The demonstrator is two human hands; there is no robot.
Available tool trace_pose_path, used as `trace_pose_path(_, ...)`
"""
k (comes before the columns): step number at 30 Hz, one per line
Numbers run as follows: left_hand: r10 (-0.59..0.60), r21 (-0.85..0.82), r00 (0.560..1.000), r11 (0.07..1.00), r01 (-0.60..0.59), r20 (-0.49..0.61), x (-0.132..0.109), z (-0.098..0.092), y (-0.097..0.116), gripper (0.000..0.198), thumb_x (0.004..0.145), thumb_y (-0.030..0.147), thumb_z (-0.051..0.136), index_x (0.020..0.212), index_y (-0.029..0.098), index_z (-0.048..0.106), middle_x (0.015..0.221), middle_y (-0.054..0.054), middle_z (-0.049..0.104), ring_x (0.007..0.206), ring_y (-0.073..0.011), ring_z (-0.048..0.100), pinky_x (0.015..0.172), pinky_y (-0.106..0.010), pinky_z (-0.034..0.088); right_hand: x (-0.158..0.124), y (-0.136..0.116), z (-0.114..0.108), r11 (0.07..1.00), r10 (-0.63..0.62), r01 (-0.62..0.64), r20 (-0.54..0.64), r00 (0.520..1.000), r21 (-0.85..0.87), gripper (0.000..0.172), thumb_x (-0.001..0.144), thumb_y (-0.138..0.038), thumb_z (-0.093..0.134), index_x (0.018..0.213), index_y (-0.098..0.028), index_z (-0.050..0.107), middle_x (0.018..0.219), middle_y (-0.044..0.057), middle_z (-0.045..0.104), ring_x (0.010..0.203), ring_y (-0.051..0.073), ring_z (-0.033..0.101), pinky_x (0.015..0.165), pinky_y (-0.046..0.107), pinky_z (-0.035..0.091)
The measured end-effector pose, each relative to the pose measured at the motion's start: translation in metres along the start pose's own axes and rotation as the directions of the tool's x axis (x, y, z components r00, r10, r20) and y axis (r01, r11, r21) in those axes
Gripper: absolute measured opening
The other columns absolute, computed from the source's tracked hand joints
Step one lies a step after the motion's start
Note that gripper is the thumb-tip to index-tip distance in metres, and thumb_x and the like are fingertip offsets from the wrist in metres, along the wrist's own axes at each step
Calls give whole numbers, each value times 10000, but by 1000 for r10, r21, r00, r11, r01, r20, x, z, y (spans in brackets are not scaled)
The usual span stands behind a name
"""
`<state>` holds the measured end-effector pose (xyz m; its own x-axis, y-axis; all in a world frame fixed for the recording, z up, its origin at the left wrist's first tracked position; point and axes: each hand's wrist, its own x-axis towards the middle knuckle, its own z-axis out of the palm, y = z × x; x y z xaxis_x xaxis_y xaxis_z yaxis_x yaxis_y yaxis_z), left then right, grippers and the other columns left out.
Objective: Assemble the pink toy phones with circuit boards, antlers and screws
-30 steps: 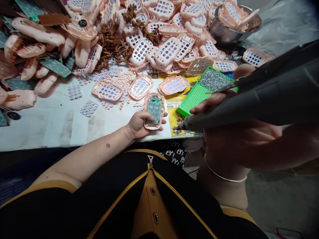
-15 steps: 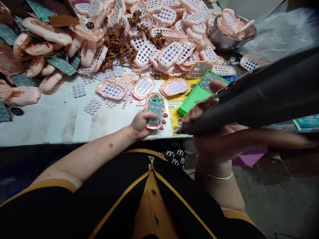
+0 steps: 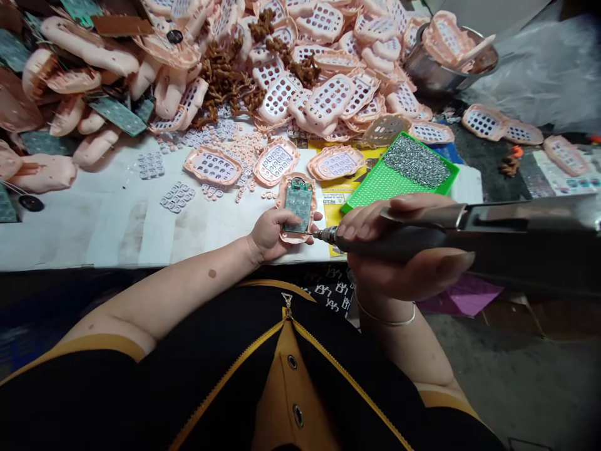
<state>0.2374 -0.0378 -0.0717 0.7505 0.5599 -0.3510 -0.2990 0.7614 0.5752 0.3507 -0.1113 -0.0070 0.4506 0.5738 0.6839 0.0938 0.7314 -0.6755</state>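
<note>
A green circuit board [image 3: 299,207] lies in a pink moulded rubber keypad casing [image 3: 292,235] on a white-topped bench [image 3: 113,241]. The person's left hand [image 3: 275,235] holds both down, its grip pressed closed, with the fingers laid across the board's lower end. Just right of the board, the right hand [image 3: 392,244] wraps a black pen-shaped rotary tool [image 3: 389,243], its grip closed round the barrel. The tool's thin metal tip [image 3: 320,234] sits at the casing's edge; whether it touches, I cannot tell. Keeping the left fingers clear of that tip and the right hand braced looks like the steady way to work. Beyond the board lie a heap of pink casings [image 3: 323,94] and brown moulding sprues [image 3: 225,81]; to its right, a bright green perforated tray [image 3: 385,188].
</note>
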Motion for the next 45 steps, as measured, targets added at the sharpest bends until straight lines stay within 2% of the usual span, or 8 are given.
trace_pose_path(3,-14,-14,1000,1000,13,-2,0,1,0,337,596,116,536,903,61,663,963,-168,711,740,-217,641,606,-346,512,-2,0,-2,999,51,-51,18,999,18,361,839,-638,564,978,-319,660,552,-71,438,424,116,469,414,267,477)
trace_pose_path(10,-17,-52,999,999,15,-34,0,3,2,352,573,95,540,903,50,654,922,-161,711,689,-211,635,574,-354,513,-1,0,-2,997,78,-78,6,997,20,348,847,-619,568,931,-291,649,576,-60,454,439,116,496,433,271,489)
trace_pose_path(18,-6,-64,999,998,4,-34,-3,5,4,289,579,93,529,833,63,663,882,-155,721,677,-203,632,550,-331,511,3,-1,1,1000,16,-17,-39,999,-6,332,847,-608,573,898,-292,662,529,-67,451,395,117,478,383,262,448)
trace_pose_path(23,-4,-57,999,998,2,-35,-2,4,3,325,579,87,517,870,64,660,887,-153,722,681,-207,639,552,-334,513,8,-11,4,999,33,-34,-50,998,-25,353,804,-615,617,887,-281,696,510,-68,459,387,120,487,385,276,457)
trace_pose_path(27,-9,-63,999,998,6,-36,-2,5,3,317,581,87,522,865,65,660,871,-143,721,686,-204,642,541,-327,521,6,-9,4,998,52,-53,-66,997,-15,360,813,-631,595,885,-289,686,500,-74,444,369,117,472,372,272,436)
trace_pose_path(34,17,-78,999,997,-19,-29,-1,4,2,316,579,85,543,873,69,659,845,-123,722,664,-194,646,538,-323,529,3,-4,4,999,26,-25,-28,999,27,339,842,-607,582,905,-285,664,530,-64,468,393,125,476,379,279,423)
trace_pose_path(41,2,-82,1000,997,-4,-29,-1,3,1,319,585,99,530,872,67,664,908,-149,727,688,-207,645,569,-340,515,2,-4,5,994,11,-20,-81,997,-103,368,832,-659,568,861,-298,639,526,-77,440,372,112,452,369,266,405)
trace_pose_path(45,-7,-89,1000,996,5,-27,0,2,2,310,583,103,528,858,58,663,910,-159,720,693,-208,642,569,-338,511,5,-4,7,996,-7,0,-79,997,-93,326,852,-604,572,778,-287,593,510,-78,448,368,115,460,371,268,416)
